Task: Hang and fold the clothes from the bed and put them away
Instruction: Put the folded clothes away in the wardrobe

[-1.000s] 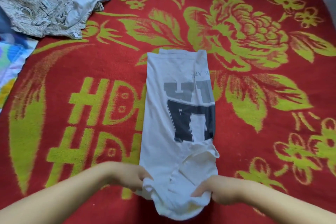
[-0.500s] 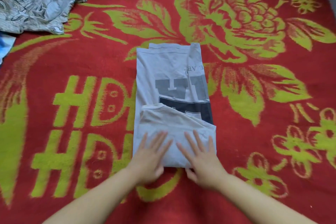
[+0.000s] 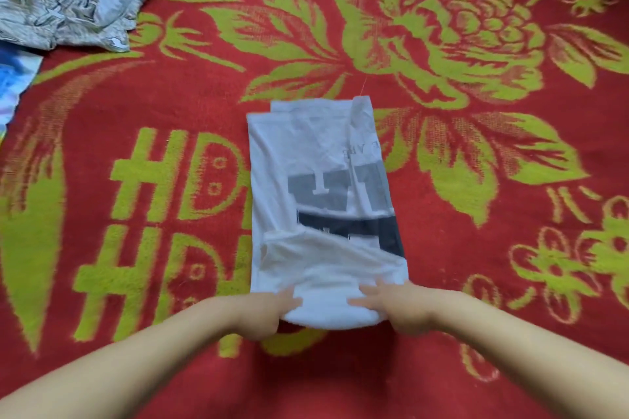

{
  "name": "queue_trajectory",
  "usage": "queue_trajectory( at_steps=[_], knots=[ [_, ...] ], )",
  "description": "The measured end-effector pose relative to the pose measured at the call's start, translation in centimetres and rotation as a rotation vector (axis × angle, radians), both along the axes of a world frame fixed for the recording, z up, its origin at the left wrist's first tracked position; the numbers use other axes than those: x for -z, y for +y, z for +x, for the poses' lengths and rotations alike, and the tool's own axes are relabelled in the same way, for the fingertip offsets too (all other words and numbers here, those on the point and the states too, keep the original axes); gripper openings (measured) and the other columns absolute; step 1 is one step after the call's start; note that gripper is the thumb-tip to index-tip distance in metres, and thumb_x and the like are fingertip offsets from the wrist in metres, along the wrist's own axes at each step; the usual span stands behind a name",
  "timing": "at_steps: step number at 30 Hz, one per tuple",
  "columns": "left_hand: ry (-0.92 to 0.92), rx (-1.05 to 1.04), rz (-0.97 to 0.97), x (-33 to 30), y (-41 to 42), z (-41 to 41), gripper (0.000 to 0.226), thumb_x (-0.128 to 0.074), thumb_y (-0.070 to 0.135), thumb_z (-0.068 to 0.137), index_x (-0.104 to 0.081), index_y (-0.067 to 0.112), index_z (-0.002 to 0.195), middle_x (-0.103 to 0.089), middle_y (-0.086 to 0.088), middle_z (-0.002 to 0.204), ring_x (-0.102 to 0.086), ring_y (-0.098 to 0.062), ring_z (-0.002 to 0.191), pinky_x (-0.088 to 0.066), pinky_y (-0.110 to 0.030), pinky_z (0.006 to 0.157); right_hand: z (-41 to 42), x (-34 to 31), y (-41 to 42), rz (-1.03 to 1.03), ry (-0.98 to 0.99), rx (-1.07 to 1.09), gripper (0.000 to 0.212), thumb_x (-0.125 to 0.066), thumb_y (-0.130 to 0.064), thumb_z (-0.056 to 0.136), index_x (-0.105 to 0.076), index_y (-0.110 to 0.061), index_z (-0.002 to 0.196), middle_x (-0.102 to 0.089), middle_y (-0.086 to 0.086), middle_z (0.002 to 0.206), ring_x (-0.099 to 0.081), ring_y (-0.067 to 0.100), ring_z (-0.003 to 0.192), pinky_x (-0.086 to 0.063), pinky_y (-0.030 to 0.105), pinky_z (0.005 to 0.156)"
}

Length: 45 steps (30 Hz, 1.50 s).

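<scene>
The near folded end of the white T-shirt point(image 3: 320, 201) is gripped by both hands, left hand point(image 3: 269, 311) and right hand point(image 3: 391, 308), fingers curled round it. Its long axis is stretched straight away over the bed point(image 3: 476, 282), both hands equally near

I see a white cotton T-shirt with grey and dark block lettering point(image 3: 323, 201) lying lengthwise, folded into a narrow strip, its near end doubled over.
</scene>
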<state>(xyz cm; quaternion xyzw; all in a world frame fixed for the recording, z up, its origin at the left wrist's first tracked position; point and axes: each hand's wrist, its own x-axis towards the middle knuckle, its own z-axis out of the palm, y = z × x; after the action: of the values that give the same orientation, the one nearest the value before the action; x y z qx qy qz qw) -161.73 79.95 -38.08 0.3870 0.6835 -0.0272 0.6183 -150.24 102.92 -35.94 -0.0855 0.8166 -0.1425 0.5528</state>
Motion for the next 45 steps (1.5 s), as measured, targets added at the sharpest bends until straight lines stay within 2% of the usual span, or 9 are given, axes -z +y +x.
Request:
queue_trajectory(
  at_steps=[5,12,16,20,24,29,36,40,45],
  knots=[
    [-0.339,-0.350,-0.227,-3.4,0.8,-4.7,0.032,-0.034,-0.008,0.075,-0.053,0.017,0.078,-0.054,0.009,0.062,-0.052,-0.004,0.054,-0.037,-0.015,0.047,-3.7,-3.4,3.0,-0.309,-0.309,0.340,0.040,-0.044,0.006,0.084,-0.062,-0.025,0.102,-0.061,-0.010,0.091,-0.055,0.002,0.080,-0.045,0.014,0.070],
    [0.212,-0.536,-0.098,0.7,2.8,-10.0,0.020,-0.047,0.011,0.091,-0.063,0.013,0.104,-0.065,-0.008,0.099,-0.061,-0.021,0.083,-0.048,-0.029,0.068,-8.6,2.1,4.5,0.173,0.317,0.653,0.051,-0.049,-0.014,0.093,-0.039,-0.019,0.143,-0.047,0.009,0.136,-0.048,0.029,0.121,-0.042,0.036,0.095],
    [0.946,-0.264,0.549,1.5,2.4,-4.3,0.047,-0.049,0.029,0.082,-0.061,0.005,0.120,-0.063,-0.016,0.113,-0.062,-0.035,0.102,-0.051,-0.046,0.084,-4.4,2.7,-1.0,0.300,0.754,0.314,0.071,-0.065,-0.027,0.080,-0.039,-0.020,0.145,-0.034,0.015,0.152,-0.032,0.033,0.140,-0.031,0.055,0.106],
    [0.748,0.152,0.428,2.4,-0.9,3.1,0.085,-0.068,0.059,0.058,-0.060,0.014,0.130,-0.055,-0.015,0.135,-0.055,-0.029,0.123,-0.048,-0.059,0.089,1.5,3.1,-2.1,0.260,0.613,-0.081,0.101,-0.083,-0.060,0.043,-0.056,-0.026,0.134,-0.048,0.013,0.143,-0.048,0.037,0.128,-0.041,0.073,0.085],
    [0.796,0.129,0.314,3.4,-2.0,2.7,0.073,-0.053,0.011,0.065,-0.044,0.013,0.137,-0.056,-0.017,0.133,-0.055,-0.029,0.122,-0.050,-0.056,0.086,1.6,3.0,0.7,0.397,0.617,-0.115,0.071,-0.079,-0.024,0.063,-0.059,-0.025,0.132,-0.051,0.008,0.141,-0.051,0.033,0.127,-0.047,0.068,0.080],
    [0.431,0.075,0.188,3.6,-2.8,2.5,0.088,-0.032,-0.015,0.079,0.007,0.016,0.152,0.022,-0.011,0.155,0.018,-0.029,0.144,0.002,-0.037,0.118,0.9,2.4,-0.1,0.234,0.291,-0.124,0.074,-0.036,0.000,0.093,-0.004,-0.027,0.154,0.011,0.003,0.161,0.011,0.038,0.146,-0.018,0.064,0.108],
    [-0.250,-0.514,0.006,-1.0,-1.6,-8.1,0.028,-0.038,0.010,0.063,-0.060,0.015,0.079,-0.053,-0.001,0.079,-0.047,-0.015,0.078,-0.035,-0.026,0.062,-9.6,-3.4,4.6,-0.091,-0.191,0.251,0.031,-0.045,0.002,0.083,-0.060,-0.011,0.107,-0.053,-0.005,0.079,-0.049,0.008,0.067,-0.040,0.022,0.059],
    [0.118,-0.875,0.117,0.9,0.3,-13.2,0.020,-0.047,-0.002,0.083,-0.064,-0.004,0.094,-0.052,-0.010,0.083,-0.047,-0.018,0.079,-0.036,-0.030,0.064,-14.1,-1.2,7.4,-0.096,0.155,0.829,0.039,-0.052,-0.006,0.090,-0.058,-0.017,0.127,-0.063,0.004,0.119,-0.059,0.016,0.104,-0.047,0.032,0.089],
    [0.916,-0.752,0.385,2.3,3.3,-9.8,0.050,-0.039,0.021,0.098,-0.033,0.013,0.147,-0.034,-0.008,0.152,-0.028,-0.024,0.141,-0.011,-0.046,0.116,-13.0,3.1,1.6,0.401,0.703,0.579,0.054,-0.034,-0.018,0.099,-0.019,-0.014,0.151,-0.014,0.006,0.160,-0.005,0.025,0.148,-0.009,0.059,0.114]
  ],
)
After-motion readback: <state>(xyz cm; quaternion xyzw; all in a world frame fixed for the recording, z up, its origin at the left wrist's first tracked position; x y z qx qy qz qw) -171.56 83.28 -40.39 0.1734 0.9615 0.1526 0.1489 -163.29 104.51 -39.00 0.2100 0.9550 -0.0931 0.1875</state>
